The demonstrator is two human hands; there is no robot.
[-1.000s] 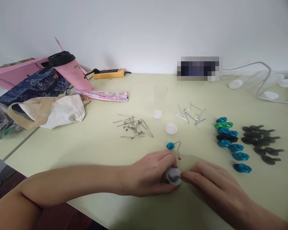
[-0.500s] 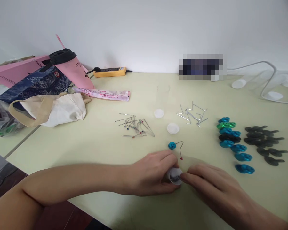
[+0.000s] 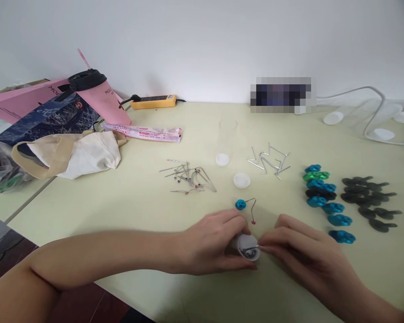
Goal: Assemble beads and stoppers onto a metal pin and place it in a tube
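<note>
My left hand (image 3: 210, 244) is wrapped round a small clear vial (image 3: 248, 247) tipped on its side, with small dark parts inside. My right hand (image 3: 301, 253) pinches a thin metal piece at the vial's mouth. Just beyond the hands lies a blue knob with a bent wire (image 3: 245, 206) ending in a red bead. Farther back lie a heap of wire pins with coloured beads (image 3: 188, 178) and a heap of bent metal pins (image 3: 269, 161).
Blue and green knobs (image 3: 325, 202) and black flat pieces (image 3: 370, 199) lie at the right. Two white caps (image 3: 241, 180) and a clear cup (image 3: 227, 130) stand mid-table. A cloth bag (image 3: 74, 154), a pink tumbler (image 3: 99, 96) and a yellow power strip (image 3: 153, 102) sit at the left.
My right hand has drawn its fingertips up to the vial's mouth and now pinches a thin metal piece there. The vial has shifted slightly to the right.
</note>
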